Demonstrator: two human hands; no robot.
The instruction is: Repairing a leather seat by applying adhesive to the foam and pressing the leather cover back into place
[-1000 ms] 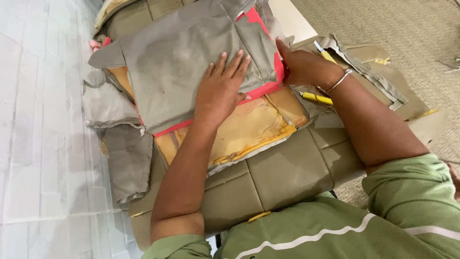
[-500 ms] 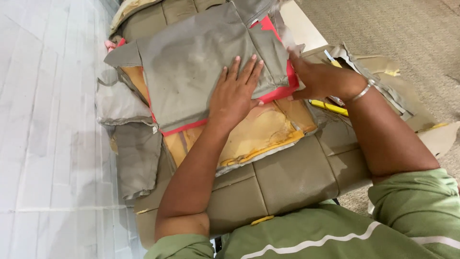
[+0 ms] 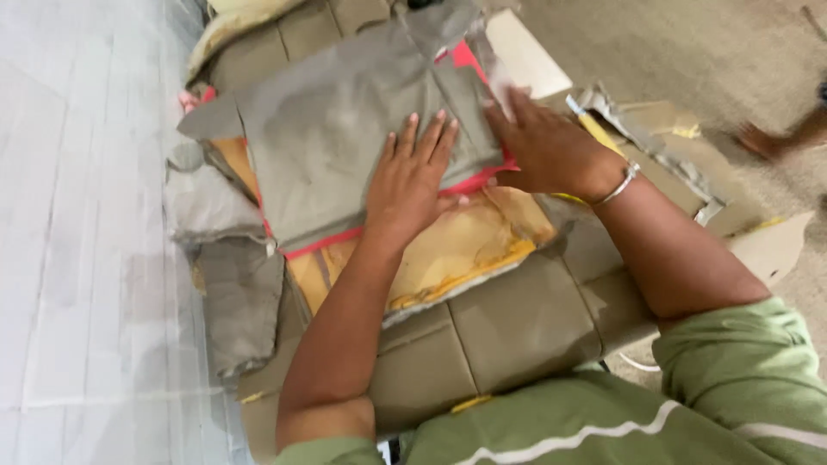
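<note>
A grey leather-like panel (image 3: 336,146) with a red backing edge (image 3: 323,244) lies on a stack of yellow foam-backed pieces (image 3: 448,258). My left hand (image 3: 412,181) lies flat on the panel's lower right part, fingers spread. At the panel's right edge, my right hand (image 3: 543,142), with a metal bangle on its wrist, presses down, its fingers over the red edge. Whether it grips the edge or only presses cannot be told. Under the stack lies an olive quilted seat cover (image 3: 517,319).
Loose grey panels (image 3: 228,284) hang off the stack's left side beside a white tiled floor (image 3: 77,258). Cardboard scraps (image 3: 663,146) and a yellow pencil-like stick (image 3: 594,129) lie to the right on beige carpet (image 3: 689,52). Another person's hand (image 3: 775,138) shows at the far right.
Both hands stay on the grey panel; my right hand has slid further onto its right edge. The view has shifted, and another person's hand has come into view at the right.
</note>
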